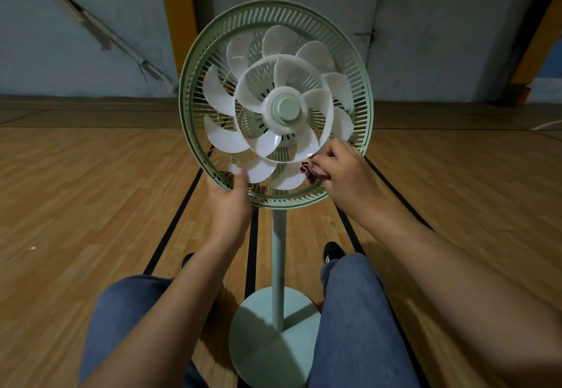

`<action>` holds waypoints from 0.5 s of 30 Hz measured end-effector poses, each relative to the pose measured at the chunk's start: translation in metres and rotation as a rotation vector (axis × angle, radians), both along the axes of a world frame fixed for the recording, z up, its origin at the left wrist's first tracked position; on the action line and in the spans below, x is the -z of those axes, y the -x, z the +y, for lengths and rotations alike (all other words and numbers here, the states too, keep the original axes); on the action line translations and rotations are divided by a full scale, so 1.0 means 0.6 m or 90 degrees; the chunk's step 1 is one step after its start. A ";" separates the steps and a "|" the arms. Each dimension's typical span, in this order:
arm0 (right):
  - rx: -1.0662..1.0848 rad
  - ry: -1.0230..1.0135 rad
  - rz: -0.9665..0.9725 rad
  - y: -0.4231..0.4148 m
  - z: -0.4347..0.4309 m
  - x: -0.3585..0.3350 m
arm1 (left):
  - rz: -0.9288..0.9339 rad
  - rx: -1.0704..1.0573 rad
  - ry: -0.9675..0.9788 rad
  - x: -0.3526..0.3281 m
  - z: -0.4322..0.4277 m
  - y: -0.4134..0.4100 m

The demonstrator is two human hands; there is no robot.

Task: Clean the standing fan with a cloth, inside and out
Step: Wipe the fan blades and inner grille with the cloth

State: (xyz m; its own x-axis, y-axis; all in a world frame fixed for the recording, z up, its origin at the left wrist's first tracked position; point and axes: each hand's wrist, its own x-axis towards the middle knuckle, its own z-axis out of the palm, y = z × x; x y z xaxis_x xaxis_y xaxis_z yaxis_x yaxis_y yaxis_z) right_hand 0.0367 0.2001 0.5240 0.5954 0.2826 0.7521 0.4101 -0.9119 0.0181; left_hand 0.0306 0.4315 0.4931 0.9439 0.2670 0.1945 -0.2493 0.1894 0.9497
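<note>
So the fan [275, 105] is standing on the wood floor [91, 205] right between the person's knees, front grille off, white blades [264, 108] fully exposed inside the green rear guard [363, 98]. Left hand [228, 199] is gripping the lower-left rim of the guard, thumb hooked over the front edge, the other fingers hidden behind it. Right hand [343, 174] has its fingers curled round a small dark reddish cloth [311, 171] and is pressing it against a lower-right blade. Handling-wise, my read: those blades look like thin translucent plastic, so they'll flex and probably crack if you lean on them, and the whole rotor will likely spin away under the cloth unless something stops it. Wipe light, from hub [286, 108] outward, and support the blade from behind if you can reach. The guard looks like the stiffest part up top, so the rim seems the right place to steady things, not the thin ribs. The pole [278, 251] is skinny and the head sits high, so I'd guess it's top-heavy and tips easily if pushed; the round base [273, 339] looks like the only real weight. The cloth's soft and bunched up, which should suit the curved edges fine.
</note>
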 end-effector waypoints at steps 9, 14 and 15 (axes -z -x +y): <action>-0.003 0.036 0.094 0.024 -0.006 -0.005 | -0.009 -0.006 0.023 -0.001 -0.005 0.003; 0.029 0.030 0.050 0.037 -0.031 -0.020 | 0.002 -0.016 0.027 0.002 -0.007 0.001; 0.040 0.017 0.032 0.039 -0.034 -0.024 | 0.003 -0.015 0.029 0.003 -0.007 -0.001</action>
